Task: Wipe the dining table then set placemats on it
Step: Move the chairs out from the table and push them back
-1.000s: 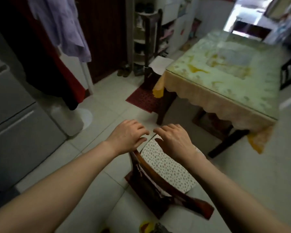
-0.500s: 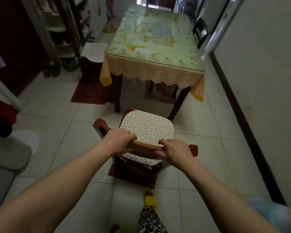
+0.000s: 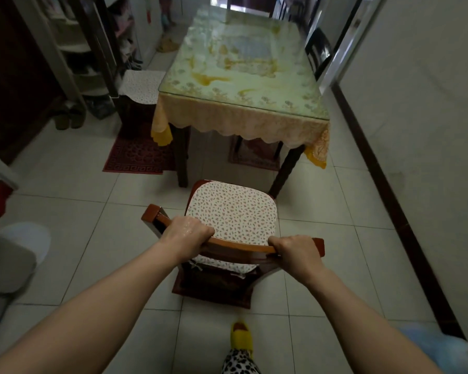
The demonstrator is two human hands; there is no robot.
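Both hands, left hand [image 3: 187, 236] and right hand [image 3: 297, 252], clenched around curved glossy wooden chair backrest [image 3: 241, 245].

A second ago my left hand [image 3: 187, 234] and right hand [image 3: 297, 253] hovered over the chair [image 3: 235, 245]; now both grip its top rail, facing the table [image 3: 243, 76].

tablecloth [image 3: 241, 122]: I see pale orange with a scalloped hem, deeper yellow at the corners
dining table top [image 3: 243, 74]: I read pale green with yellow-orange blotches
chair back rail [image 3: 241, 245]: reddish-brown wood
seat cushion [image 3: 231, 211]: white, small reddish speckle print
rug [image 3: 138, 155]: dark red, key-pattern border
slipper [image 3: 242, 336]: yellow
trouser leg [image 3: 239, 363]: black-and-white spots, by my view
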